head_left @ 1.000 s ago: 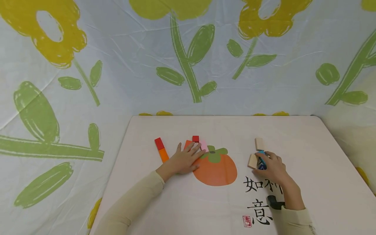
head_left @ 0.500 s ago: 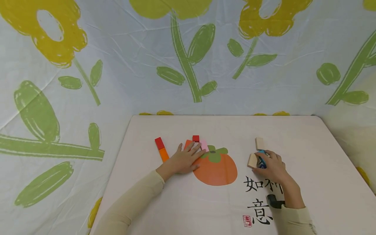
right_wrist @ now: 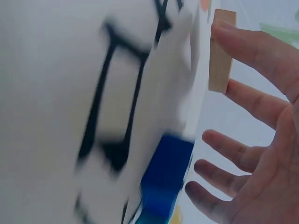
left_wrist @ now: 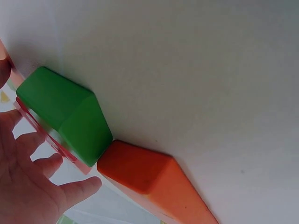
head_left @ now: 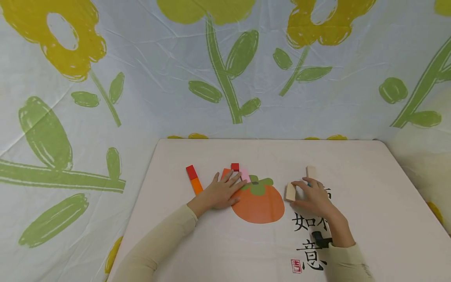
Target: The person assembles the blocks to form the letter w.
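Observation:
My right hand pinches a pale wooden block between thumb and index finger, beside the printed persimmon. In the right wrist view the other fingers are spread, and a blue block lies on the table near them. My left hand lies with fingers extended over a small group of blocks. Around its fingertips are an orange block, a red block and a pink block. The left wrist view shows a green block by those fingers, hidden from the head view, and the orange block's corner touching or nearly touching it.
A red block and an orange block stand end to end on the left. Another wooden block is behind my right hand. The pale tabletop carries a printed persimmon and black characters; patterned cloth surrounds it.
My right hand has shifted left with the wooden block, away from the blue block and toward the persimmon print. My left hand stays in place.

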`<act>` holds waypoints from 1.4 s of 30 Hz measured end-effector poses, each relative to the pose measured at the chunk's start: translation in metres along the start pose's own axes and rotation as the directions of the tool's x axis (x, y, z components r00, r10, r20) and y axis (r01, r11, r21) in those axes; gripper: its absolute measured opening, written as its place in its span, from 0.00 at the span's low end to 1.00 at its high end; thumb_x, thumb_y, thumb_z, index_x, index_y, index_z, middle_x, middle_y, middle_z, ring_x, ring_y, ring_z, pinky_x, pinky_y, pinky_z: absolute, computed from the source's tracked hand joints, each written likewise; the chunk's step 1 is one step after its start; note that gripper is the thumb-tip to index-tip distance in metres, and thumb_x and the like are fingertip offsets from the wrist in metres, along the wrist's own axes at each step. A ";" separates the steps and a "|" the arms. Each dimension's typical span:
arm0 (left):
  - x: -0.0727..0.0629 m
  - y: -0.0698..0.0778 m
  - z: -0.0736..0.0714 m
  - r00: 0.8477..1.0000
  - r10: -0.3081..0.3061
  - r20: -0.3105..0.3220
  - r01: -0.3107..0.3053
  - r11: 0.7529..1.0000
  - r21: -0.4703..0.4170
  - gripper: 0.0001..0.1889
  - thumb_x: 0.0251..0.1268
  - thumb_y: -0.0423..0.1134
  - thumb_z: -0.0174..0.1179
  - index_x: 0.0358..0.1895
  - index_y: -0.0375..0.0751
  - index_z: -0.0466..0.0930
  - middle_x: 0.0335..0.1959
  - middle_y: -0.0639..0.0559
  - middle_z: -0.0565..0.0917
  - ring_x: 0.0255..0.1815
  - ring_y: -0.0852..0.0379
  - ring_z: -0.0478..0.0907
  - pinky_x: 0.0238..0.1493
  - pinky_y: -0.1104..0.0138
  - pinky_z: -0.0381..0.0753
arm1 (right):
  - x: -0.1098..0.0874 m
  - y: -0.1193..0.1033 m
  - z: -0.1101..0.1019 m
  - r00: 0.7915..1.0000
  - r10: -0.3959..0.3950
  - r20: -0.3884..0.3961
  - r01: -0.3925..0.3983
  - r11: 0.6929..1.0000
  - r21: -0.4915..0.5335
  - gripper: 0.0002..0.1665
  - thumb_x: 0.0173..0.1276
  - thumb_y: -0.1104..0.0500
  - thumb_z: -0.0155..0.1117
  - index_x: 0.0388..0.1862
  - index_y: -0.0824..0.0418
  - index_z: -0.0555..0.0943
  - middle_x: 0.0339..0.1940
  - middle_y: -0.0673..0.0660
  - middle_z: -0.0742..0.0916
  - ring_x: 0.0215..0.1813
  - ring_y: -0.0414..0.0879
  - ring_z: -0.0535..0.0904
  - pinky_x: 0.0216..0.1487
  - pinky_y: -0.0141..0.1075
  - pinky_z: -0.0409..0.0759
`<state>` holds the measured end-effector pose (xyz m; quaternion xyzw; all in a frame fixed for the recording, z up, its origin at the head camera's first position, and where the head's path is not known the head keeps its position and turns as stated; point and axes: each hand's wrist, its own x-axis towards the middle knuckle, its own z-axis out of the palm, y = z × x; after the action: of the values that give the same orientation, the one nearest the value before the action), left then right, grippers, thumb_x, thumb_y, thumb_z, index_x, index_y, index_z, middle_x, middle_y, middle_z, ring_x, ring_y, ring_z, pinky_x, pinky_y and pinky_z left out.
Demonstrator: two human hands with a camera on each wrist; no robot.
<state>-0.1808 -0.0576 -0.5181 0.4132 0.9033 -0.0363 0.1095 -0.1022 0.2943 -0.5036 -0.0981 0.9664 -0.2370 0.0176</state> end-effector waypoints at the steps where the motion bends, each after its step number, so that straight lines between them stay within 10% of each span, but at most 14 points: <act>1: 0.000 0.000 0.000 1.000 0.001 -0.001 -0.001 1.000 -0.002 0.37 0.77 0.62 0.43 0.82 0.60 0.43 0.83 0.52 0.44 0.81 0.44 0.40 0.71 0.36 0.50 | 0.003 -0.003 0.002 1.000 -0.027 -0.001 0.027 1.000 -0.006 0.37 0.55 0.53 0.80 0.62 0.61 0.77 0.66 0.78 0.69 0.64 0.81 0.60 0.53 0.76 0.62; 7: -0.001 -0.002 0.002 1.000 0.004 -0.004 -0.004 1.000 -0.022 0.37 0.77 0.62 0.43 0.82 0.60 0.42 0.83 0.52 0.44 0.81 0.43 0.39 0.72 0.36 0.48 | 0.021 -0.021 0.015 0.988 -0.151 0.006 0.151 0.988 0.009 0.36 0.55 0.56 0.80 0.62 0.62 0.78 0.65 0.77 0.72 0.65 0.77 0.63 0.54 0.74 0.66; 23: -0.003 -0.002 0.000 1.000 0.017 -0.012 -0.017 0.998 -0.067 0.37 0.77 0.61 0.46 0.82 0.61 0.44 0.82 0.50 0.46 0.81 0.41 0.40 0.71 0.35 0.48 | 0.050 -0.060 0.039 0.971 -0.192 0.143 0.166 0.970 0.178 0.34 0.61 0.53 0.76 0.67 0.55 0.77 0.70 0.72 0.69 0.68 0.72 0.61 0.58 0.72 0.65; 42: -0.001 -0.004 0.001 0.999 0.018 -0.033 -0.019 1.000 -0.024 0.37 0.76 0.62 0.46 0.82 0.60 0.46 0.82 0.51 0.46 0.81 0.42 0.42 0.70 0.36 0.51 | 0.060 -0.082 0.046 0.965 -0.208 0.162 0.191 0.975 0.113 0.37 0.61 0.54 0.76 0.69 0.55 0.75 0.69 0.72 0.70 0.66 0.73 0.64 0.58 0.73 0.63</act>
<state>-0.1830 -0.0606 -0.5192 0.4206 0.9016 -0.0173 0.1000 -0.1421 0.1908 -0.5055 -0.2143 0.9338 -0.2745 0.0822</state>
